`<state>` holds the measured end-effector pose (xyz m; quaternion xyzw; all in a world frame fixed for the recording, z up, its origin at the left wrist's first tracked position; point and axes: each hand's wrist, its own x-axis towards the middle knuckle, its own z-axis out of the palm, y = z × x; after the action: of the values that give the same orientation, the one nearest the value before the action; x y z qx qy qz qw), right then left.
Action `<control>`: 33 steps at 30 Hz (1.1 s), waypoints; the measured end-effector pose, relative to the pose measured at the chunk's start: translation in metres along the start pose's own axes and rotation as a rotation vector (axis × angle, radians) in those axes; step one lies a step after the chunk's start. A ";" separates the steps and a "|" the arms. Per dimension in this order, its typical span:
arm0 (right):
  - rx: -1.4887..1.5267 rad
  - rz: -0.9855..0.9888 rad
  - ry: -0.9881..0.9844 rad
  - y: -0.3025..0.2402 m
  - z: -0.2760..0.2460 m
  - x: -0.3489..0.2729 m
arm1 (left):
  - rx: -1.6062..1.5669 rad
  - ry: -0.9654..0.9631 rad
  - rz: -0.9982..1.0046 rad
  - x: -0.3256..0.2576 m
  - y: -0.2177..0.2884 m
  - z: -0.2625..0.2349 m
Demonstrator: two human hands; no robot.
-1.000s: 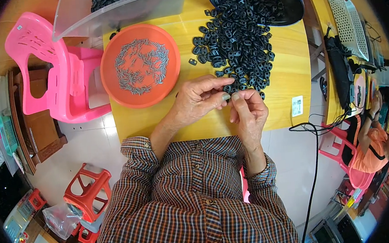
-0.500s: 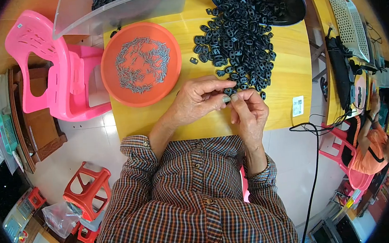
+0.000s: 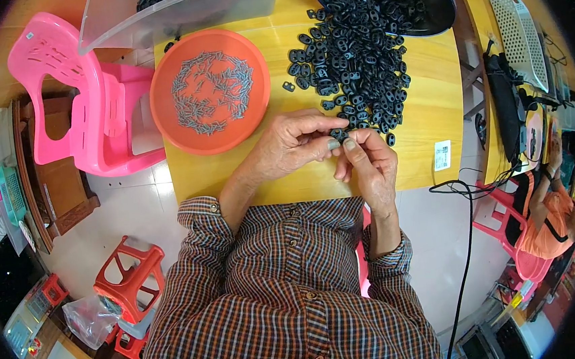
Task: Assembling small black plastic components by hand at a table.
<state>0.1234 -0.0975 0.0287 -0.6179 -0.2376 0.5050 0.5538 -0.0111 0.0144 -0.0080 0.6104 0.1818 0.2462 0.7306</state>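
Between my fingertips is a small black two-holed plastic piece (image 3: 339,134), held just in front of a big pile of like pieces (image 3: 353,66). My left hand (image 3: 296,142) pinches it from the left with thumb and forefinger. From the right, my right hand (image 3: 371,162) closes thumb and fingers on the same piece; whether a pin is also in these fingers is hidden. To the left of my hands, an orange-red bowl (image 3: 165,121) holds many small grey metal pins (image 3: 213,94), scattered in a rough ring.
The pile spills from a dark round tub (image 3: 446,5) tipped on its side. A clear plastic bin (image 3: 247,4) with more black pieces stands at the back left of the yellow table (image 3: 423,101). Beside the table are a pink chair (image 3: 86,114) and a hanging black cable (image 3: 470,253).
My hands stay together at the same spot, with small finger shifts. The black piece now shows more plainly between the fingertips. The view has moved slightly.
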 end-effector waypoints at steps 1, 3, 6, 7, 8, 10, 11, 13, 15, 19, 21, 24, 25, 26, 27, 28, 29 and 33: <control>0.017 0.010 -0.024 -0.001 -0.001 0.000 | -0.017 -0.010 -0.017 0.000 0.001 0.000; 0.023 -0.001 -0.041 0.003 -0.004 0.001 | -0.006 -0.023 -0.022 -0.001 0.001 -0.002; 0.029 -0.020 -0.062 0.004 -0.009 0.001 | 0.004 -0.048 -0.028 -0.001 0.001 -0.002; 0.025 -0.030 -0.069 0.004 -0.011 0.002 | 0.002 -0.059 -0.028 0.000 0.001 -0.001; 0.023 -0.030 -0.068 0.004 -0.011 0.002 | 0.000 -0.059 -0.027 0.000 0.002 -0.001; 0.062 0.027 -0.050 0.002 -0.010 0.001 | -0.008 -0.073 -0.049 0.000 0.005 -0.001; 0.062 0.027 -0.052 0.001 -0.009 0.001 | -0.008 -0.071 -0.049 -0.001 0.003 -0.001; 0.015 0.053 -0.032 -0.001 -0.008 0.001 | 0.039 -0.076 0.013 -0.002 0.000 -0.002; 0.011 0.051 -0.029 0.002 -0.009 0.002 | 0.034 -0.079 0.009 -0.001 0.000 -0.001; 0.030 0.045 -0.001 0.002 -0.007 0.001 | 0.061 -0.078 0.013 -0.001 0.000 0.000; 0.015 0.065 -0.013 0.001 -0.009 0.002 | 0.062 -0.083 0.024 -0.001 0.000 0.000; 0.032 0.105 -0.036 -0.004 -0.011 0.002 | 0.046 -0.084 -0.001 -0.001 0.002 -0.001; 0.062 0.124 -0.049 -0.005 -0.011 0.002 | 0.031 -0.079 -0.037 -0.001 0.003 -0.001; 0.062 0.124 -0.049 -0.005 -0.012 0.002 | 0.031 -0.079 -0.037 -0.001 0.004 0.000; 0.076 0.134 -0.065 -0.005 -0.014 0.002 | -0.025 -0.081 -0.060 -0.001 0.005 0.000; 0.090 0.144 -0.080 -0.005 -0.014 0.002 | -0.082 -0.084 -0.082 -0.002 0.005 0.001; 0.090 0.145 -0.078 -0.003 -0.014 0.002 | -0.083 -0.085 -0.082 -0.002 0.004 0.001; 0.129 0.104 -0.051 0.004 -0.012 0.003 | -0.097 -0.064 -0.076 -0.003 0.000 0.002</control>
<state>0.1341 -0.1013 0.0227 -0.5793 -0.1862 0.5630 0.5593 -0.0126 0.0104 -0.0074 0.5745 0.1694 0.2070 0.7736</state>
